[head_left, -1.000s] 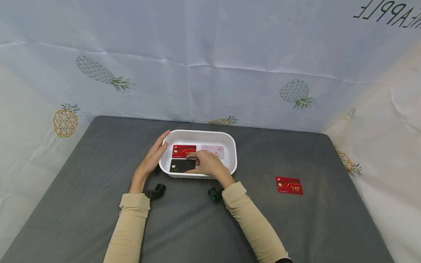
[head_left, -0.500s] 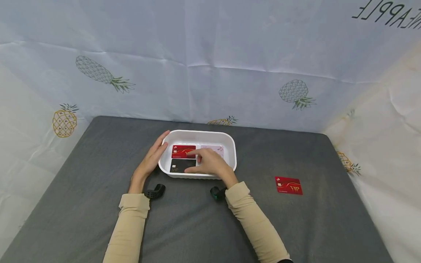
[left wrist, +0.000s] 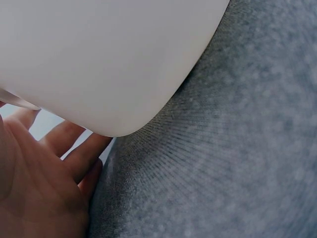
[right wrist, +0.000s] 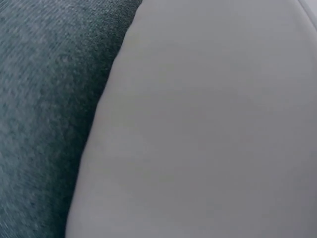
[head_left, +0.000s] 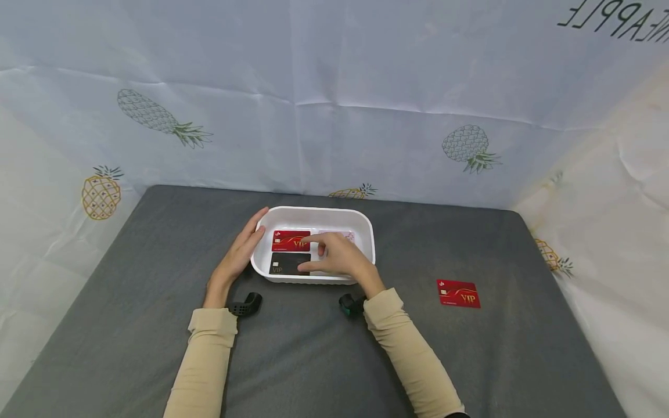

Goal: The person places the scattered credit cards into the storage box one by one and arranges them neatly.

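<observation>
We record a grey fabric-covered tabletop [head_left: 130,325] backed by pale sheets printed with pineapples [head_left: 470,150]. A white oval plastic tray [head_left: 366,232] sits near its centre. Inside lie 3 cards: a red VIP card [head_left: 288,240] at far left, a black VIP card [head_left: 284,264] just nearer us, a pale pink card [head_left: 342,235] at far right, mostly covered. Our left hand [head_left: 237,257] rests with straight fingers against the tray's left wall, gripping nothing. Our right hand [head_left: 340,258] reaches into the tray, fingers loosely extended, tips at the cards' meeting edges; whether they pinch one we cannot tell. A 2nd red VIP card [head_left: 459,293] lies well apart, right.
</observation>
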`<action>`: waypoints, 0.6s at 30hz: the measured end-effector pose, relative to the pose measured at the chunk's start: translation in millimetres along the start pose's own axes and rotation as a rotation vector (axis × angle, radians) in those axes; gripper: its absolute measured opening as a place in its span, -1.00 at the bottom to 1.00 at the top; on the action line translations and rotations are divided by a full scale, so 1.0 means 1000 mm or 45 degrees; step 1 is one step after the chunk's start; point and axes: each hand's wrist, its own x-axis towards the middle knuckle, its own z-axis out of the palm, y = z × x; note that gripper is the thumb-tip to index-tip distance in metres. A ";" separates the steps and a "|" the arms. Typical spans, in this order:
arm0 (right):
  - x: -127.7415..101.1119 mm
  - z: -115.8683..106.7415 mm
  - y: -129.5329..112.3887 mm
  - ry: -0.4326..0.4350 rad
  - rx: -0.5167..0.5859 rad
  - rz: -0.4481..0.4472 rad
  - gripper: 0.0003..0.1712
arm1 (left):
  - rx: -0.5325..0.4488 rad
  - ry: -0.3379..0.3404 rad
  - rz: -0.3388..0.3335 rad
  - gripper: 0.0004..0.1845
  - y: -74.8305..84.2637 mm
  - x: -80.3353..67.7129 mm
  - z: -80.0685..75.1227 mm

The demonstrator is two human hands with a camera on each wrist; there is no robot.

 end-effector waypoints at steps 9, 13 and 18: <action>-0.007 -0.012 0.002 0.051 0.062 -0.024 -0.29 | 0.021 0.003 -0.012 -0.38 0.002 -0.001 0.000; -0.010 -0.018 0.005 0.082 0.092 -0.034 -0.28 | 0.025 0.008 -0.013 -0.38 0.002 -0.001 0.000; -0.014 -0.024 0.010 0.121 0.123 -0.075 -0.30 | 0.023 0.006 -0.012 -0.38 0.002 -0.001 0.001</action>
